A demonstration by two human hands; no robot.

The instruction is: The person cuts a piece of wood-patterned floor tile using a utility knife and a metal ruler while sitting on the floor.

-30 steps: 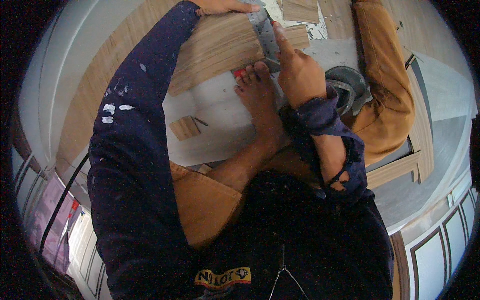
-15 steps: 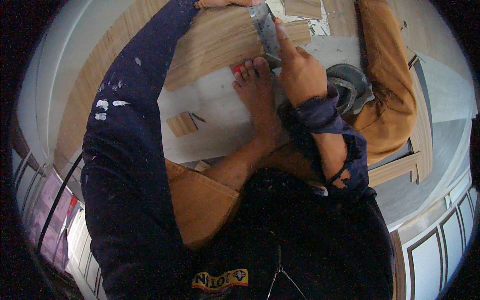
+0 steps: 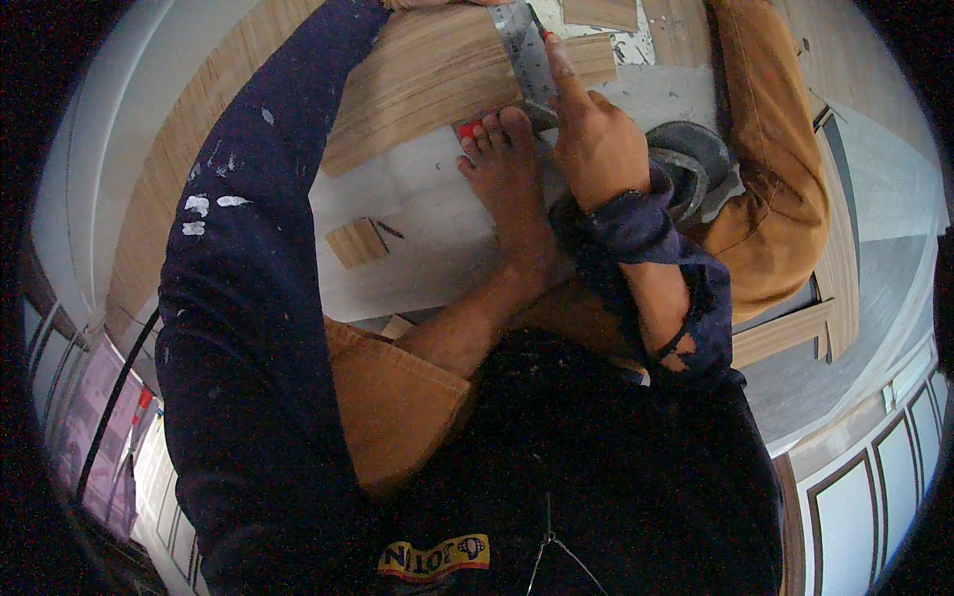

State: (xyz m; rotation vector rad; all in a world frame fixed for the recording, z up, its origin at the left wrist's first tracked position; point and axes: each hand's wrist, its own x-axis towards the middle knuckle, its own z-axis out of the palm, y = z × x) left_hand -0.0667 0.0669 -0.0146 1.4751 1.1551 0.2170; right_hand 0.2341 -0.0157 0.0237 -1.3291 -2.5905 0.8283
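Pinkish sheeting [image 3: 91, 397] and a black cord [image 3: 126, 372] show near left; brown-trimmed white panels [image 3: 842, 531] line the near right.

Left hand [image 3: 442, 3] cropped, tool [image 3: 548, 37] apparently mostly covered

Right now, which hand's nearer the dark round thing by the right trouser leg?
Right. The right hand is just left of the dark round thing; the left hand is farther, up-left at the picture's top edge, beyond the ruler.

L hand [image 3: 437, 3] now mostly cut off up top, prob. view shift.
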